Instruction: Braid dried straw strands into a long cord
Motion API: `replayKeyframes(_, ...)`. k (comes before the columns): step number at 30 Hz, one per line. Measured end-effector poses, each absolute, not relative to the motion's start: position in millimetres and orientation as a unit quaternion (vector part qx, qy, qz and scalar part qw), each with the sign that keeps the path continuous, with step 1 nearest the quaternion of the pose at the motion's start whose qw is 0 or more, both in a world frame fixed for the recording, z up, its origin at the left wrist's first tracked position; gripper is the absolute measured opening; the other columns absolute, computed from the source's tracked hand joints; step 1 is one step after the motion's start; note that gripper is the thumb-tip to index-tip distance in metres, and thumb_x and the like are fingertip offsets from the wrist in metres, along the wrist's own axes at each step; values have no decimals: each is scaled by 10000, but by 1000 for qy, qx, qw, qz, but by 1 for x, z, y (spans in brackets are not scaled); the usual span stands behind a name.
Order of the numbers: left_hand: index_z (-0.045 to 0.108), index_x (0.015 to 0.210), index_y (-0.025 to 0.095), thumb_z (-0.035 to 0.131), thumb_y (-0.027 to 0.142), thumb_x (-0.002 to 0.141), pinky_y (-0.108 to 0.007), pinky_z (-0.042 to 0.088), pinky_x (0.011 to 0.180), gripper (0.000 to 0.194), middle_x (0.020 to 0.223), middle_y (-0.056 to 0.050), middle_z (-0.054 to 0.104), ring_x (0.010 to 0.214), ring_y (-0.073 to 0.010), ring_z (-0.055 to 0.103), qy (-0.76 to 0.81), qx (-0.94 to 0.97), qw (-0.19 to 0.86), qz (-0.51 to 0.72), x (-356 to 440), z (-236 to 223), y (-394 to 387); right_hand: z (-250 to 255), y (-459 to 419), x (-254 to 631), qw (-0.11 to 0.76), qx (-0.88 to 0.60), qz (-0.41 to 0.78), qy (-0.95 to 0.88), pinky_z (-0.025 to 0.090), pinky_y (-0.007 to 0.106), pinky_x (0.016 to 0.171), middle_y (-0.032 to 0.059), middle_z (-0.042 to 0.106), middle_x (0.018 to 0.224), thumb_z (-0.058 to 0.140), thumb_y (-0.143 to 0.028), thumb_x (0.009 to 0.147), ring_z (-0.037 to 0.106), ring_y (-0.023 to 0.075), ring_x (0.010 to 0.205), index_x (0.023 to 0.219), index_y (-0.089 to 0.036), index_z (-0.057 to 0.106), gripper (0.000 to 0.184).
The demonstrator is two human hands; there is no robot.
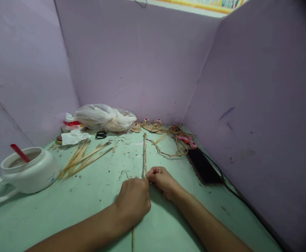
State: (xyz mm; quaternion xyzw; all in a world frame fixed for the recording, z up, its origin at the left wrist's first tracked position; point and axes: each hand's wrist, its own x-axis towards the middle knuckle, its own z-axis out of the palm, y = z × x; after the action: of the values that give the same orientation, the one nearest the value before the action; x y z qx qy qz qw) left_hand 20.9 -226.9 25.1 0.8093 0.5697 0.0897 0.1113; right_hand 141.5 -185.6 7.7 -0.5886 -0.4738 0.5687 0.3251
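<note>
A braided straw cord runs straight away from me over the green surface, then bends back to the right in a loose loop. Its near end lies between my two hands. My left hand is closed in a fist around the cord's near end, knuckles up, and a loose strand comes out below it towards me. My right hand pinches the braid between thumb and forefinger, just beside the left fist. The fingers of the left hand are partly hidden behind its back.
Dry straw strips lie at left, beside a white mug with a red stick. Black scissors and a plastic bag are behind. At right are a phone, a black cable and a cord heap. Small woven pieces stand by the wall.
</note>
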Motion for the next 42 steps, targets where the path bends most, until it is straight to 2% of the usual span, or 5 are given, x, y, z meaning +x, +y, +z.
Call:
replayKeyframes(7, 621, 670, 132, 396, 302, 754, -268, 327, 526, 294, 619, -93, 617, 571, -187, 549, 509, 838, 154, 121, 20, 25, -222, 5, -185, 143, 349, -551, 599, -465, 137, 204, 370, -67, 415, 380, 459, -118, 521, 250, 33, 336, 525, -151, 476, 37)
replayKeyframes(12, 540, 575, 141, 458, 305, 698, -205, 270, 414, 221, 439, 16, 471, 398, -85, 416, 612, 626, 375, 305, 8, 33, -189, 7, -185, 143, 324, -551, 614, -462, 143, 204, 358, -77, 354, 312, 474, -143, 535, 254, 45, 300, 505, -161, 472, 34)
replayKeyframes(19, 553, 575, 97, 513, 249, 616, -164, 201, 310, 163, 438, 9, 483, 315, -35, 351, 488, 480, 699, 207, 6, 24, -178, 5, -183, 145, 351, -479, 639, -490, 240, 189, 405, -20, 511, 418, 527, -174, 563, 370, 50, 371, 518, -142, 482, 70)
replayKeyframes(33, 440, 414, 148, 467, 126, 485, -202, 132, 289, 80, 285, 56, 311, 253, -52, 236, 581, 582, 538, 184, 13, 17, -171, 13, -187, 155, 244, -598, 272, -714, 268, 213, 460, 29, 577, 533, 518, -213, 626, 436, 100, 497, 605, -139, 615, 124)
replayKeyframes(42, 419, 406, 148, 442, 130, 509, -193, 128, 289, 107, 317, 36, 359, 264, -45, 246, 584, 532, 575, 214, 13, 20, -177, 15, -202, 147, 226, -578, 287, -730, 240, 203, 421, 11, 571, 503, 492, -186, 605, 429, 86, 454, 576, -138, 620, 140)
